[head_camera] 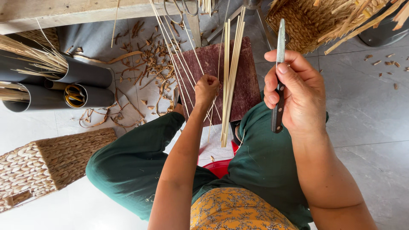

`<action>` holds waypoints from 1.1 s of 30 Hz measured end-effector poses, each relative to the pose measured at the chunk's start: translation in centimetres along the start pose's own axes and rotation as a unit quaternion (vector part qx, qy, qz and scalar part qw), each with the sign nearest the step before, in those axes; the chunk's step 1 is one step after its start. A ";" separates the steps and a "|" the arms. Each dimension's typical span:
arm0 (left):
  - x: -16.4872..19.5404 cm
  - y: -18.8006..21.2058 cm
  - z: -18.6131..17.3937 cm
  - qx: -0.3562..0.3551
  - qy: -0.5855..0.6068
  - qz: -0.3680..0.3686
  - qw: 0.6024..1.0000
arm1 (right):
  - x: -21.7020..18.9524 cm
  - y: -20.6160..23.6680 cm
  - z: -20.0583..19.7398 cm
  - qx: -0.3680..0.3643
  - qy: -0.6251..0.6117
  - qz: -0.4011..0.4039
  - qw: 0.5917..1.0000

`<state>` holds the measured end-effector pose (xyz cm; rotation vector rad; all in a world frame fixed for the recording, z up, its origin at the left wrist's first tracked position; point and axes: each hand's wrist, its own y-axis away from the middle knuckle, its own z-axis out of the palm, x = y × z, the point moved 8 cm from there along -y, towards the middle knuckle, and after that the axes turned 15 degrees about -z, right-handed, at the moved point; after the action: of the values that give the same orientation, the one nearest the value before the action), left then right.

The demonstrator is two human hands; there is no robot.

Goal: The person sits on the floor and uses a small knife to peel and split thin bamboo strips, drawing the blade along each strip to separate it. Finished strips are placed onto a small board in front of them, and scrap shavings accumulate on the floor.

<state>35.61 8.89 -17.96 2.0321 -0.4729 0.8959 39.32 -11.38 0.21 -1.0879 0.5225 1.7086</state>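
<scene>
Strips (229,76) of pale split cane lie in a tight bundle on the dark red board (249,81) between the person's knees, their long axis running away from the body, near ends down by the lap and far ends up toward the table leg. The left hand (206,90) sits just to the left of that bundle, curled into a fist around a few thinner strands (172,51) that fan up and leftward from it. The right hand (294,96) is raised on the other side of the bundle — closed firmly on a knife (279,76) with a dark handle, the narrow blade pointing up and away, roughly parallel to the strips. So the bundle lies between the two hands, to the left of the knife and to the right of the fist; the left hand is the nearer, almost touching it, while the knife hand looks to hang higher and clear of it. Shavings (155,64) litter the floor beyond the left knee, beside grey tubes (85,74) stuffed with more cane.
</scene>
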 end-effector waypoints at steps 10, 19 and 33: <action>-1.0 1.1 0.5 -0.066 0.046 -0.031 0.996 | -0.1 0.1 0.3 -0.007 0.012 -0.004 1.000; -0.7 1.9 2.2 -0.281 0.273 -0.047 0.919 | 0.0 0.2 0.2 -0.004 0.013 -0.002 1.000; 1.0 3.3 0.7 -0.273 0.330 0.091 0.899 | 0.2 0.2 -0.2 0.002 0.012 0.000 1.000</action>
<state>34.53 6.37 -15.69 1.0982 -0.4635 1.3193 39.22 -11.50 -0.05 -1.1065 0.5406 1.6955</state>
